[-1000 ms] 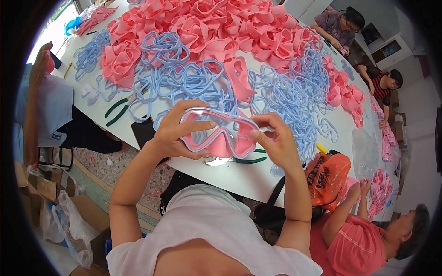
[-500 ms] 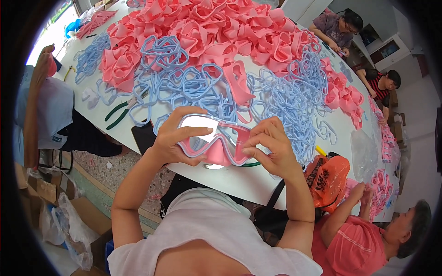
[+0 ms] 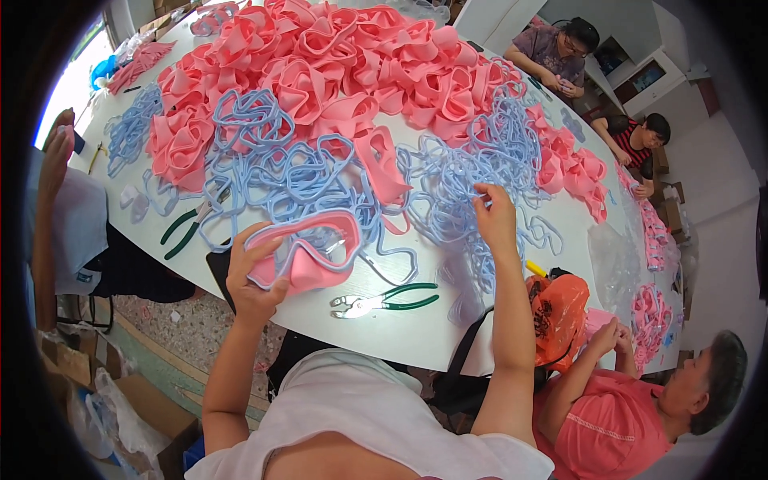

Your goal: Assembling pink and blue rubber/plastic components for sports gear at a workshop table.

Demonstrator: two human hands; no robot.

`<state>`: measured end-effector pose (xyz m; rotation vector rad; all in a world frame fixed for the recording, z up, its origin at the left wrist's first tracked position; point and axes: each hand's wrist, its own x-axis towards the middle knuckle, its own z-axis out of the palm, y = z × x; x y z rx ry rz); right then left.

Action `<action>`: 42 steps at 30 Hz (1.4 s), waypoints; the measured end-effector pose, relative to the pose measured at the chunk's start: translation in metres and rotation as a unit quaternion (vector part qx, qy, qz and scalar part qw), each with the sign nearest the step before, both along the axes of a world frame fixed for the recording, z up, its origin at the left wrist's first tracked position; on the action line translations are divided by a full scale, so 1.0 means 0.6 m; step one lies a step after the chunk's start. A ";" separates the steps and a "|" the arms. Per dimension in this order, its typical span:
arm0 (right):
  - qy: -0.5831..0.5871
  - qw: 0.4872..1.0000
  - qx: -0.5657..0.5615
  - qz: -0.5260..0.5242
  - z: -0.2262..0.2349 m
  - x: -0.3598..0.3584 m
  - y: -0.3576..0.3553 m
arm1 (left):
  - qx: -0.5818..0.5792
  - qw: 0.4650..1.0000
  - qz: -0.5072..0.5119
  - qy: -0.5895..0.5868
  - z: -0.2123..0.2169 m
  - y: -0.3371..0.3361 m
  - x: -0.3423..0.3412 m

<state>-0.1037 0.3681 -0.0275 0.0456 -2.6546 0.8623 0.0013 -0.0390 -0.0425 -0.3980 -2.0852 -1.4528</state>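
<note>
the white table (image 3: 384, 340) fills the middle of the frame in front of me, and over its upper part lies a big heap of pink pieces (image 3: 320, 64). below that heap, blue loops (image 3: 472, 172) lie tangled from left of centre across to the right. at the lower right of the frame a person in a red shirt (image 3: 612, 424) has both hands raised close together, with a crumpled orange bag (image 3: 560, 312) near them on the left. the pink mask frame with its blue rim (image 3: 308, 272) is tilted in my grasp, left of centre in the frame. pliers with green handles (image 3: 364, 307) lie on the table just below and right of it; a second pair of pliers (image 3: 205, 209) lies farther left, beside the loops. my left hand (image 3: 252, 284) pinches the mask frame at its left end, thumb near the lower edge. my right hand (image 3: 498, 220), right of centre, is over the blue loops with fingers bent; i cannot tell whether they pinch one.
</note>
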 end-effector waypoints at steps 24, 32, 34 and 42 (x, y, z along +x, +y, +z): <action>0.097 0.954 0.259 0.119 0.083 -0.072 0.061 | -0.005 0.999 0.052 -0.007 0.007 -0.026 0.021; 0.184 0.944 0.174 0.210 0.052 -0.042 0.053 | -0.022 0.999 0.037 -0.004 0.009 -0.024 0.025; 0.058 0.997 -0.003 -0.044 0.039 -0.036 0.067 | -0.025 0.999 0.043 -0.008 0.010 -0.025 0.028; -0.161 0.957 0.215 -0.108 -0.019 -0.045 0.032 | -0.033 0.998 0.052 0.007 0.019 -0.017 0.036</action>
